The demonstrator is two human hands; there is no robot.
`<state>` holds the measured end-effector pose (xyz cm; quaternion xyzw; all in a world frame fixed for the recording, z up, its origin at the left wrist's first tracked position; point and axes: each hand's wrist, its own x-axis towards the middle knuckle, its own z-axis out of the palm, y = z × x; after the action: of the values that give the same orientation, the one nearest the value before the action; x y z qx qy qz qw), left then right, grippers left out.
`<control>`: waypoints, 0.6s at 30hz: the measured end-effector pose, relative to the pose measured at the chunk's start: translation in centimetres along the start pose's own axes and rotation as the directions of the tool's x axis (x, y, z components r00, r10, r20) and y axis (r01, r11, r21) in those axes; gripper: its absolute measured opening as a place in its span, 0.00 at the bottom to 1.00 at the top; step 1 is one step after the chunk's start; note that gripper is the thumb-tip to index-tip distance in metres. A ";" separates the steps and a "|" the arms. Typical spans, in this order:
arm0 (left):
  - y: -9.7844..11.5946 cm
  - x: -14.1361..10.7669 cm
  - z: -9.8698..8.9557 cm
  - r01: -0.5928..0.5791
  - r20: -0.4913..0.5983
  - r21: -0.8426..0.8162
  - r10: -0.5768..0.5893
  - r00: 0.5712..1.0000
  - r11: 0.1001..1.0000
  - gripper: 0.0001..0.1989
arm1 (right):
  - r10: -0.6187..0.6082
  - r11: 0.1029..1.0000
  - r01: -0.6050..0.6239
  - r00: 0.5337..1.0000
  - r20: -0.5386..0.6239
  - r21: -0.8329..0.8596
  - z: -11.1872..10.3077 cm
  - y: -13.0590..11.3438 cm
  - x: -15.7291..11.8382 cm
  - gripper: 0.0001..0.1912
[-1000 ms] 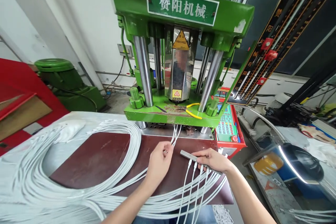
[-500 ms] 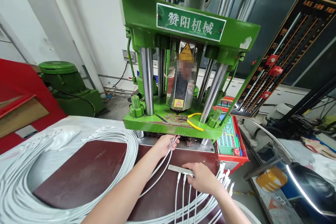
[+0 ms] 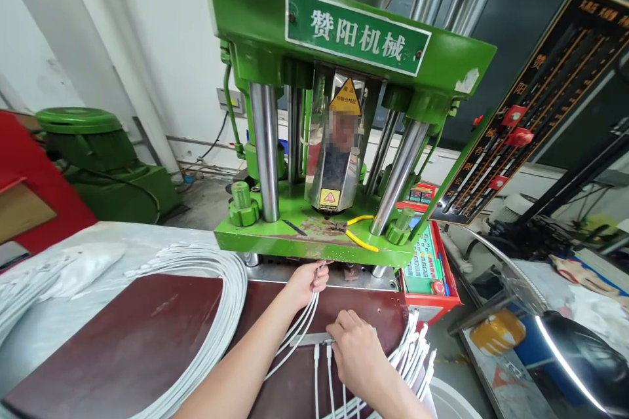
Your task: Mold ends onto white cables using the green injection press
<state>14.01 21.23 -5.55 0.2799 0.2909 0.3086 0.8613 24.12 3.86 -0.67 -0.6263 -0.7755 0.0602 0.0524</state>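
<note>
White cables (image 3: 308, 311), slim and smooth, curve downward in a loose bunch.

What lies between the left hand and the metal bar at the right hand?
In the head view, white cables held by the left hand, and bare brown board beside them.

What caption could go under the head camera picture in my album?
Left grip holding white cables by a green machine, right grip on a metal bar.
</note>
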 end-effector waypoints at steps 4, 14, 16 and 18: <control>0.0 -0.2 -0.2 -0.017 0.028 -0.006 0.017 0.999 1.000 0.11 | -0.022 0.991 0.018 0.999 0.029 0.131 -1.6 0.9 1.0 0.12; 0.2 -0.5 0.2 -0.038 0.038 0.041 0.036 0.999 0.998 0.14 | 0.209 0.952 -0.183 0.974 -0.088 0.245 0.1 3.3 3.7 0.12; 0.1 -0.5 0.1 -0.035 0.038 0.042 0.034 0.999 0.999 0.14 | 0.216 0.949 -0.187 0.972 -0.094 0.254 0.3 3.2 3.6 0.12; 0.1 -0.5 0.1 -0.033 0.041 0.045 0.031 0.999 0.998 0.13 | 0.220 0.946 -0.189 0.971 -0.096 0.262 0.2 3.1 3.5 0.11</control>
<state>13.66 20.94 -5.24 0.3104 0.2760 0.3100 0.8552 26.37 7.91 -1.38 -0.6942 -0.6876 0.1238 0.1729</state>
